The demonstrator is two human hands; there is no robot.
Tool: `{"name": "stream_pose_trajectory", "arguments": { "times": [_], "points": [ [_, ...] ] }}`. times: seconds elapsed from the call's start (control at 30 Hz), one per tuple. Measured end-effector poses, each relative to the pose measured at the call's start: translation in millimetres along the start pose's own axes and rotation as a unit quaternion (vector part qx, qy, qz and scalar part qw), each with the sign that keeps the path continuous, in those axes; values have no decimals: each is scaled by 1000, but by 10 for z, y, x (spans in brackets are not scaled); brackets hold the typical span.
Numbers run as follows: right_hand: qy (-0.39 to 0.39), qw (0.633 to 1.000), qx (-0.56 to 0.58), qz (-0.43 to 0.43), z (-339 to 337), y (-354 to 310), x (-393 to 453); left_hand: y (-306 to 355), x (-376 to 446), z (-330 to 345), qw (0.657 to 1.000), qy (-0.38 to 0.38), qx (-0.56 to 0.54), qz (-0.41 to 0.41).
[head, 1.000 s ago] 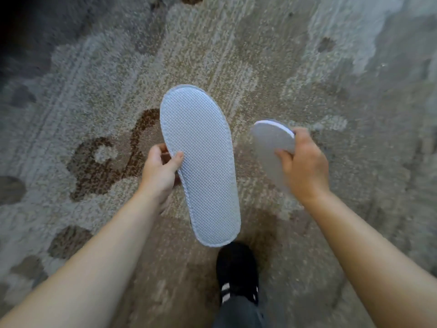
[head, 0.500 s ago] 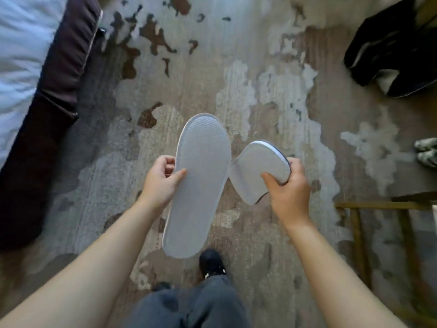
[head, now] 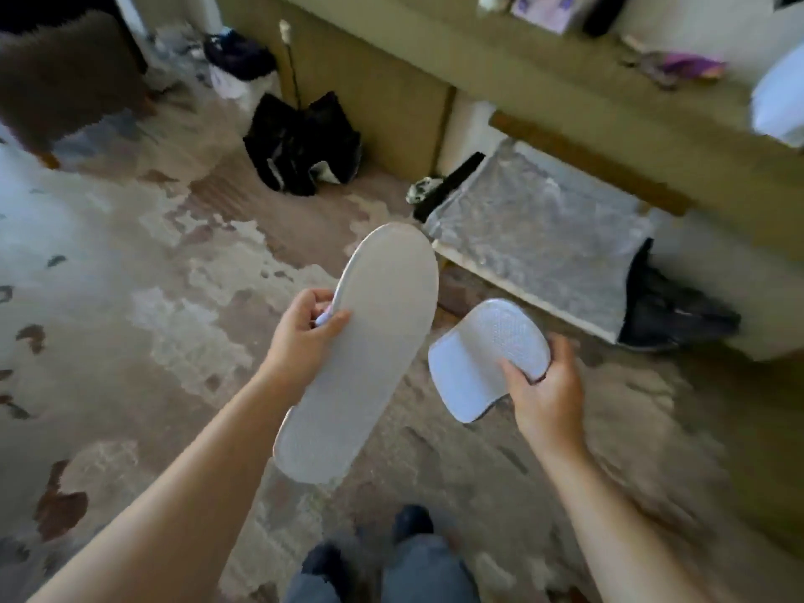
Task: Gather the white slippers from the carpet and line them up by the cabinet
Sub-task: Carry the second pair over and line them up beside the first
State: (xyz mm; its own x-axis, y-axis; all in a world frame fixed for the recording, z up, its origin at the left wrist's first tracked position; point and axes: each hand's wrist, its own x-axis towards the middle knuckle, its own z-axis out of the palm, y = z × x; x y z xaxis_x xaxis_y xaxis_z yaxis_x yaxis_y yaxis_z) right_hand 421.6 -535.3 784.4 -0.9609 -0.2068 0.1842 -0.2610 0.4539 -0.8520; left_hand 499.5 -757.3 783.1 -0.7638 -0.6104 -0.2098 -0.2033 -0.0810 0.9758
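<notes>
Your left hand [head: 304,337] grips one white slipper [head: 361,354] at its left edge, thumb on the sole and fingers curled behind. The slipper is held off the carpet [head: 130,319], sole toward you, toe pointing up and away, heel down near your forearm. Your right hand [head: 544,389] clamps a second white slipper [head: 483,354] at its lower right edge; this one is bent, its dotted sole showing on the upper half. The two slippers sit just beside each other without touching, and your hands are apart. Both are held above the carpet, short of the cabinet [head: 391,80], which runs along the top of the view. A black bag [head: 300,141] lies at the cabinet's base. A wrapped flat panel [head: 535,237] leans low to the right of it. Your dark shoe [head: 413,520] shows at the bottom edge. The view is motion-blurred, so fine detail is unclear.
</notes>
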Motion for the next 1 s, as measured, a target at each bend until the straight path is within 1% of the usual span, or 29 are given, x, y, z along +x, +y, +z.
{"name": "stream_pose_trajectory", "arguments": {
  "times": [0.07, 0.17, 0.27, 0.33, 0.4, 0.53, 0.63, 0.73, 0.8, 0.9, 1.0],
  "points": [
    [52, 998, -17, 44, -533, 93, -162, 140, -107, 541, 997, -77, 15, 13],
    [137, 985, -37, 97, -1330, 267, -474, 266, -403, 1435, 980, -189, 62, 24],
    [232, 962, -37, 141, -2170, 515, -929, 356, -849, 2379, 961, -261, 78, 49],
    [299, 937, -51, 175, -2724, 726, -1313, 379, -1229, 3025, 946, -309, 81, 55],
    [364, 905, -63, 208, -3247, 968, -1759, 331, -1716, 3659, 923, -371, 86, 61],
    [470, 837, -48, 275, -4170, 1377, -2684, 106, -2926, 4777, 856, -499, 109, 85],
    [521, 798, -8, 301, -4782, 1575, -3273, -39, -3815, 5427, 804, -570, 138, 100],
    [560, 752, -74, 340, -5349, 1743, -3756, -104, -4551, 5965, 755, -625, 161, 114],
    [588, 726, -105, 341, -5700, 1870, -3989, -141, -4954, 6328, 728, -654, 163, 125],
    [612, 694, -112, 363, -6189, 2147, -4222, -231, -5460, 6901, 691, -689, 171, 134],
    [635, 660, -125, 382, -6732, 2541, -4395, -360, -5912, 7593, 666, -711, 182, 133]
  ]
}}
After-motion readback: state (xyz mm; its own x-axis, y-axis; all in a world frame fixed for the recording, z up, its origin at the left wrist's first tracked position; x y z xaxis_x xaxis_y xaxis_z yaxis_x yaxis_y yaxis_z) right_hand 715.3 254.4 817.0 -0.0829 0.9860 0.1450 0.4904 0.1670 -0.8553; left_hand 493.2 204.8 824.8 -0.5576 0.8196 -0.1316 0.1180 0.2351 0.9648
